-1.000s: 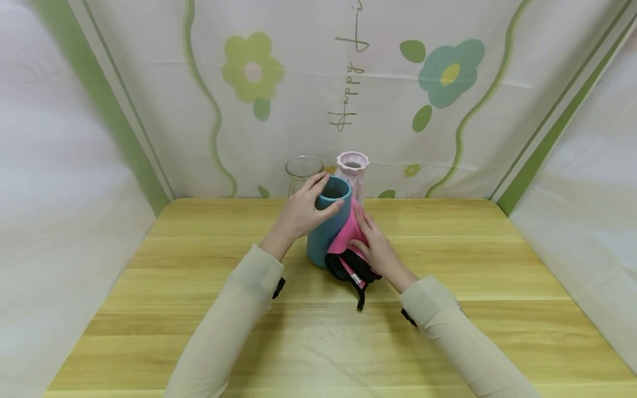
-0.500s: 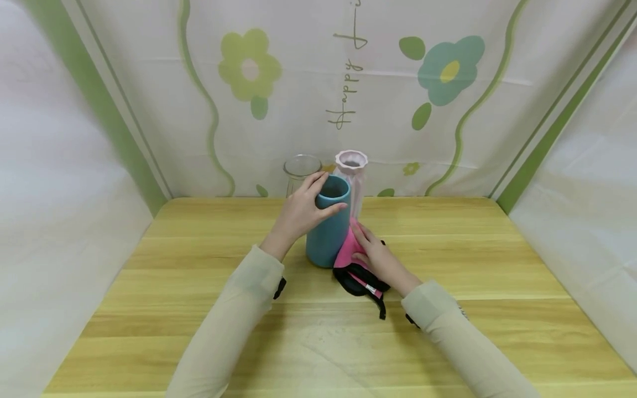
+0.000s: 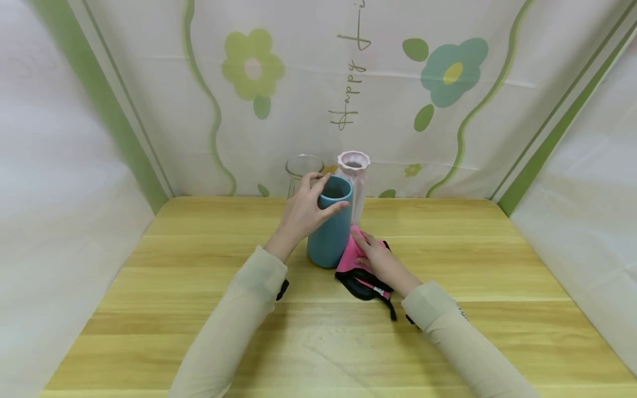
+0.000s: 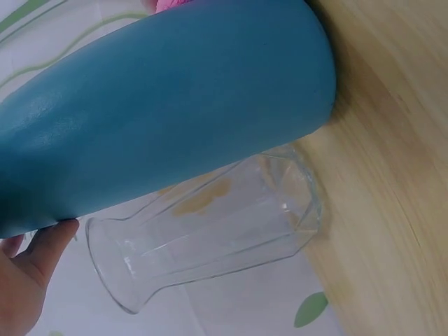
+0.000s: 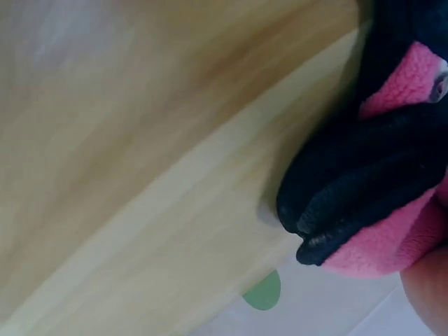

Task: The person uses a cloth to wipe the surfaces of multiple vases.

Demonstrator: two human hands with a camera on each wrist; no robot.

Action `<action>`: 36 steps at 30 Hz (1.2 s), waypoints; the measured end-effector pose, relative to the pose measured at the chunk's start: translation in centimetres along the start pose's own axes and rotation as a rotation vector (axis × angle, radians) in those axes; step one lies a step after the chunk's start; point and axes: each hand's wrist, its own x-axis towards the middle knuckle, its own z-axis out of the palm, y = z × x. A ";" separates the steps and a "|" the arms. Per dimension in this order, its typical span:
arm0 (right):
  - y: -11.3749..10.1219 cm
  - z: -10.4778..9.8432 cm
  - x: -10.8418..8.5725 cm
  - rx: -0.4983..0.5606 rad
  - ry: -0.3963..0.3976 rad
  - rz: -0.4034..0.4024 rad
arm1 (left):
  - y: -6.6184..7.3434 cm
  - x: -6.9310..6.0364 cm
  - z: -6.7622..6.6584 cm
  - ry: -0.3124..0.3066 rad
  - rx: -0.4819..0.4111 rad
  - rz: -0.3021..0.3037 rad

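Note:
A tall teal vase [image 3: 328,240] stands upright on the wooden table. My left hand [image 3: 302,213] holds it near the rim, thumb on the front and fingers on the far left side. At the vase's lower right side, my right hand [image 3: 384,262] grips a pink fleecy cloth [image 3: 350,255] with black edging and a hanging loop. The cloth lies against the vase wall or very close to it. In the right wrist view, the black edging [image 5: 350,168] fills the right side, and only a bit of the hand shows.
Behind the teal vase are a clear glass vase [image 4: 203,238], partly hidden in the head view, and a pale pink vase [image 3: 359,190] with a scalloped rim. A printed white curtain [image 3: 298,127] hangs behind the table [image 3: 199,249].
My right hand has moved the pink cloth down the side of the vase and slightly to the right. The left hand and the vase stay almost where they were.

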 end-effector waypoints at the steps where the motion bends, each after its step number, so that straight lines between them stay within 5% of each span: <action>1: 0.1 0.0 0.0 0.008 0.008 0.000 | 0.0 0.0 0.0 -0.005 -0.006 -0.005; 10: 0.0 -0.4 0.4 0.071 0.088 0.028 | 0.2 0.3 -0.7 -0.041 -0.055 -0.014; 23: -1.8 -2.8 1.5 0.095 0.160 0.032 | 0.1 0.8 -1.8 -0.098 -0.010 -0.023; 36: -3.9 -6.1 3.3 0.229 0.473 0.038 | 0.1 0.7 -1.2 -0.136 -0.009 -0.024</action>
